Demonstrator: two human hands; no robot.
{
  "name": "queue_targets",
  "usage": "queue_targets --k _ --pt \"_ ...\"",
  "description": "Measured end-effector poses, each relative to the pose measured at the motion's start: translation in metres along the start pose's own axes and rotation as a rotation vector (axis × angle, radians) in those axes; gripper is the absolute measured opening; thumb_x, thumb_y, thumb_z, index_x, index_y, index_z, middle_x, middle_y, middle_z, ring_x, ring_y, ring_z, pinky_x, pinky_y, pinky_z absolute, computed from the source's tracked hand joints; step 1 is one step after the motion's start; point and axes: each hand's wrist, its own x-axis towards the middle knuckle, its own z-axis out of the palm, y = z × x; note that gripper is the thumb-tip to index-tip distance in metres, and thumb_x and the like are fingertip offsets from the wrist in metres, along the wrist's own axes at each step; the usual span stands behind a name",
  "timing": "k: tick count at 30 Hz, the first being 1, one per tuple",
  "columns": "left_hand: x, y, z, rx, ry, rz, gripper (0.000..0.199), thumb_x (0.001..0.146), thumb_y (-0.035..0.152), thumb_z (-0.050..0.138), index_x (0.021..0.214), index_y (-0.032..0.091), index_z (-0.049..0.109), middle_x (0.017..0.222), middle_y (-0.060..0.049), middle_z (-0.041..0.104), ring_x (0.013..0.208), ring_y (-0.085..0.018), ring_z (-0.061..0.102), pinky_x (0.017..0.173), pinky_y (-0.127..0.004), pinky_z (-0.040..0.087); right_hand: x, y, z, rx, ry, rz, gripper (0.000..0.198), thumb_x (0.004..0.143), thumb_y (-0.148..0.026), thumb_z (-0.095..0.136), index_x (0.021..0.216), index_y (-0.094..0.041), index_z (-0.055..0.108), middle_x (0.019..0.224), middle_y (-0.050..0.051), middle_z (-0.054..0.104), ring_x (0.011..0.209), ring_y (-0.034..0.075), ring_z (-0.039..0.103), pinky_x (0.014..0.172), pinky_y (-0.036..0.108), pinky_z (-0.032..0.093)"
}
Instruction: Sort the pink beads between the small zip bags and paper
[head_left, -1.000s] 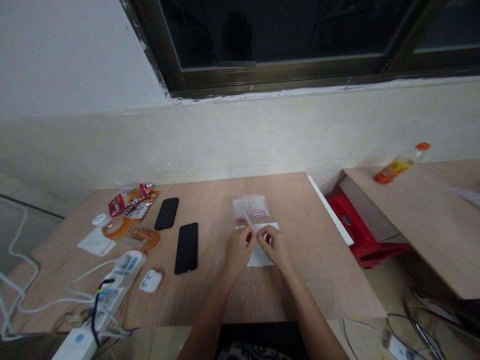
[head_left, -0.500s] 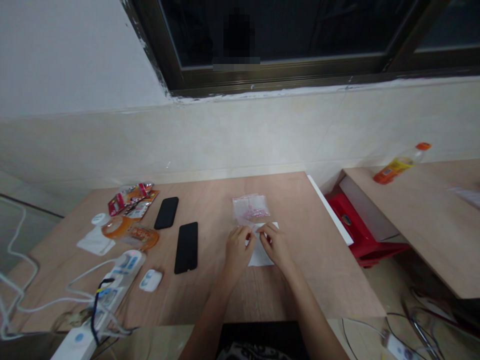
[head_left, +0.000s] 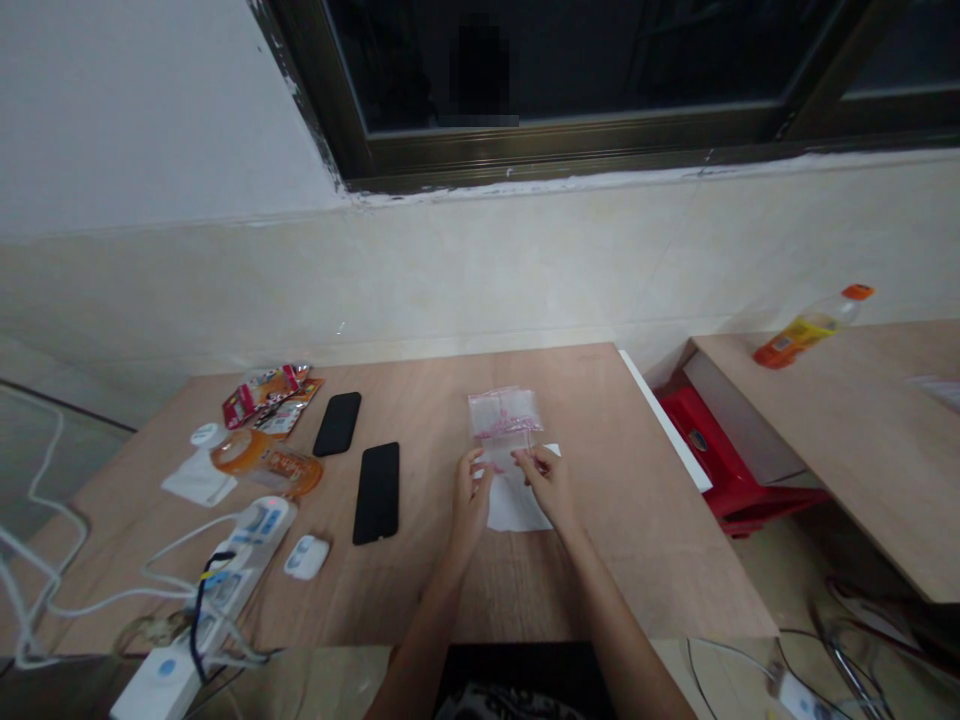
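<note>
A small clear zip bag with a pinkish edge is held between my hands above the table. My left hand pinches its left side, thumb and fingers closed on it. On the right side my right hand grips the bag with thumb and index finger. Beneath both hands lies a sheet of white paper, partly covered by them. Just beyond the held bag, a stack of similar clear bags with pink-red edges rests on the table. Whether anything is inside the held bag is too small to tell.
Two black phones lie to the left, with a white earbud case, a power strip, an orange bottle on its side and snack packets. A red stool stands between this table and another one.
My hands have moved slightly apart, and the bag between them now lies spread flatter and is easier to see. The camera view has shifted a little.
</note>
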Motion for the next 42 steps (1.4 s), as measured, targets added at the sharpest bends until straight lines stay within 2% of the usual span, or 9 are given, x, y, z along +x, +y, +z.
queue_targets --k 3,5,10,14,18,22,28,37,42 --pt "0.006 -0.009 -0.002 -0.249 -0.083 -0.311 0.056 0.071 0.062 0.062 0.103 0.016 0.062 0.098 -0.012 0.069 0.079 -0.019 0.067 0.069 -0.03 0.051 0.002 0.008 -0.002 0.174 -0.003 0.156 0.047 0.078 -0.061 0.057 0.075 -0.016 0.068 0.048 -0.004 0.049 0.04 0.009 0.04 0.04 0.022 0.03" --pt "0.005 -0.004 -0.005 -0.306 -0.114 -0.352 0.058 0.068 0.063 0.065 0.098 0.014 0.065 0.09 -0.011 0.071 0.07 -0.017 0.067 0.067 -0.029 0.051 0.003 0.013 -0.004 0.27 -0.003 0.243 0.049 0.075 -0.065 0.058 0.075 -0.016 0.066 0.044 -0.006 0.044 0.036 0.008 0.035 0.036 0.021 0.024" --pt "-0.004 0.024 -0.014 -0.204 -0.127 -0.199 0.048 0.072 0.059 0.064 0.091 0.016 0.07 0.081 -0.006 0.07 0.066 -0.014 0.063 0.066 -0.026 0.049 0.001 0.023 -0.002 0.517 0.011 0.376 0.042 0.07 -0.058 0.066 0.065 -0.018 0.057 0.044 -0.01 0.034 0.035 0.004 0.021 0.036 0.019 0.01" --pt "-0.007 0.04 -0.019 -0.108 -0.184 -0.088 0.044 0.075 0.058 0.061 0.086 0.016 0.07 0.074 -0.005 0.068 0.065 -0.015 0.06 0.065 -0.026 0.048 -0.004 0.024 0.005 0.738 -0.066 0.47 0.037 0.07 -0.05 0.065 0.084 -0.016 0.065 0.046 -0.011 0.035 0.035 0.003 0.016 0.036 0.019 0.009" --pt "-0.004 0.045 -0.023 -0.083 -0.164 -0.064 0.041 0.073 0.054 0.065 0.089 0.016 0.067 0.065 -0.002 0.064 0.062 -0.014 0.059 0.06 -0.025 0.044 -0.008 0.024 0.01 0.864 -0.101 0.55 0.031 0.069 -0.044 0.064 0.082 -0.016 0.066 0.047 -0.011 0.033 0.035 0.002 0.014 0.035 0.019 0.008" --pt "-0.002 0.051 -0.025 -0.088 -0.192 -0.084 0.039 0.069 0.049 0.071 0.09 0.017 0.065 0.06 0.001 0.062 0.059 -0.014 0.058 0.059 -0.024 0.042 -0.01 0.025 0.014 0.871 -0.114 0.575 0.029 0.068 -0.043 0.065 0.077 -0.015 0.065 0.046 -0.011 0.032 0.035 0.002 0.015 0.034 0.018 0.009" --pt "-0.008 0.06 -0.024 -0.202 -0.156 -0.128 0.042 0.073 0.05 0.067 0.101 0.018 0.065 0.075 -0.003 0.068 0.068 -0.014 0.061 0.068 -0.027 0.046 -0.013 0.028 0.022 0.836 -0.082 0.601 0.025 0.068 -0.042 0.063 0.066 -0.019 0.054 0.046 -0.011 0.031 0.035 0.002 0.015 0.033 0.018 0.01" --pt "-0.003 0.053 -0.024 -0.115 -0.173 -0.13 0.045 0.067 0.046 0.073 0.099 0.018 0.06 0.059 0.002 0.061 0.059 -0.013 0.059 0.058 -0.024 0.044 -0.015 0.027 0.025 0.804 -0.078 0.59 0.033 0.067 -0.046 0.064 0.06 -0.02 0.046 0.044 -0.01 0.034 0.034 0.002 0.015 0.035 0.019 0.006" --pt "0.002 0.048 -0.03 -0.089 -0.192 -0.12 0.047 0.066 0.04 0.071 0.105 0.018 0.055 0.063 0.002 0.062 0.064 -0.015 0.061 0.062 -0.025 0.043 -0.012 0.028 0.02 0.825 -0.106 0.599 0.041 0.068 -0.049 0.065 0.057 -0.02 0.039 0.046 -0.011 0.031 0.035 0.002 0.014 0.034 0.018 0.006"
